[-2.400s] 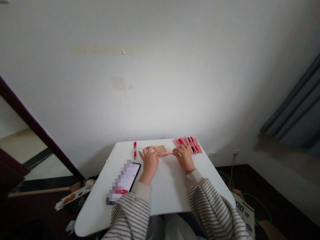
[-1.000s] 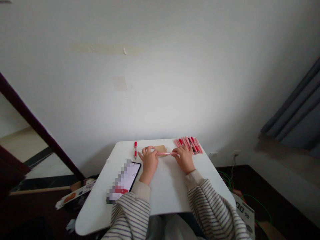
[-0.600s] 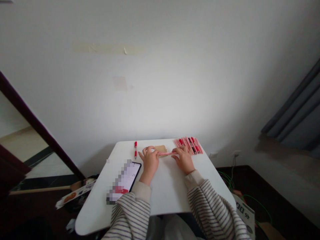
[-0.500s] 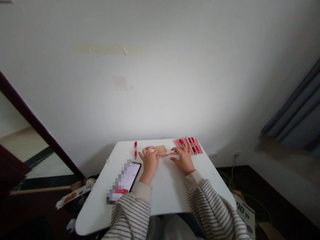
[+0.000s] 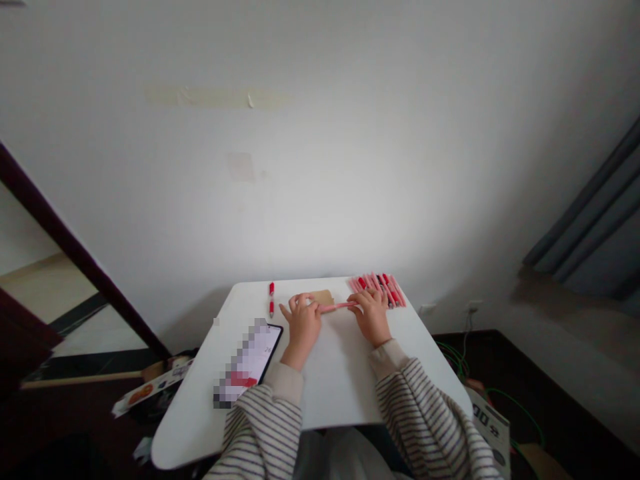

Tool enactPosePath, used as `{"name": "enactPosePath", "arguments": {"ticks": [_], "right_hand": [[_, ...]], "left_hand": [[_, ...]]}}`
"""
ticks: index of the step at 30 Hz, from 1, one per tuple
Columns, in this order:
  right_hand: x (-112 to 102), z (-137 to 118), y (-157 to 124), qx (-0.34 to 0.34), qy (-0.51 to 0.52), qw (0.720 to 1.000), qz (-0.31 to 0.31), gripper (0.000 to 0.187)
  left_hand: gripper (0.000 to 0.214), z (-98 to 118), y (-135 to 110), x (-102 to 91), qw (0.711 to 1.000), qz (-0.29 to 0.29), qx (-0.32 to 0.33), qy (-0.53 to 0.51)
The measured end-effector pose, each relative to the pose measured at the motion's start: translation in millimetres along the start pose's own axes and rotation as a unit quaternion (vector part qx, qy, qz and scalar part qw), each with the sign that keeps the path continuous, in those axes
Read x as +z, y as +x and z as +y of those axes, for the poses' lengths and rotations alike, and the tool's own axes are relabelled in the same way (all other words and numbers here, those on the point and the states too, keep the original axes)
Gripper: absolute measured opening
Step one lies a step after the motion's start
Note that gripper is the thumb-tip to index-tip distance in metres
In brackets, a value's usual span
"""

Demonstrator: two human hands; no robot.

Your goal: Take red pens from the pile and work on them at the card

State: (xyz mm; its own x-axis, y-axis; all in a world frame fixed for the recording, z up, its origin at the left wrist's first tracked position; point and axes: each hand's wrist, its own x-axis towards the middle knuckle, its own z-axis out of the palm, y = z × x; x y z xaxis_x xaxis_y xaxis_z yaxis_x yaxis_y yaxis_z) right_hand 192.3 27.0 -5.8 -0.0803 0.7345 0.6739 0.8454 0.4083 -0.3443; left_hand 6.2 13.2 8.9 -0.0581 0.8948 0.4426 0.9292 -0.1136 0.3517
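Observation:
A slim pink pen [image 5: 337,307] is stretched level between my two hands, just above the white table. My left hand [image 5: 303,325] pinches its left end, and the fingers of my right hand [image 5: 371,315] are closed on its right end. Behind the pen lies a tan, flat piece [image 5: 323,297], partly covered by my left hand. Close to my right hand, a row of several pink, red and black pens [image 5: 391,288] lies side by side. One red pen [image 5: 271,300] lies alone beyond my left hand.
The white table [image 5: 345,393] stands against the wall. A phone [image 5: 253,360] with a lit screen, partly pixelated, lies left of my left forearm. Boxes [image 5: 155,388] sit on the floor at left; green cables [image 5: 520,407] run along the floor at right.
My right thumb has come in from a spread position to the pen, closing the right hand's grip. Both hands have shifted only slightly, and the pen now tilts a little up to the right.

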Motion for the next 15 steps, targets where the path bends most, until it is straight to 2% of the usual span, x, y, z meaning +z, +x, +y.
{"name": "enactPosePath", "arguments": {"ticks": [7,15], "right_hand": [[6,11,1,0.018,-0.002,1.000,0.022,0.008],[7,19,-1,0.071,-0.035,0.994,0.072,0.012]], "left_hand": [[0.028,-1,0,-1.8,1.000,-0.002,-0.009,-0.004],[0.027,-2,-1,-2.0,0.999,0.006,-0.038,0.005]]}}
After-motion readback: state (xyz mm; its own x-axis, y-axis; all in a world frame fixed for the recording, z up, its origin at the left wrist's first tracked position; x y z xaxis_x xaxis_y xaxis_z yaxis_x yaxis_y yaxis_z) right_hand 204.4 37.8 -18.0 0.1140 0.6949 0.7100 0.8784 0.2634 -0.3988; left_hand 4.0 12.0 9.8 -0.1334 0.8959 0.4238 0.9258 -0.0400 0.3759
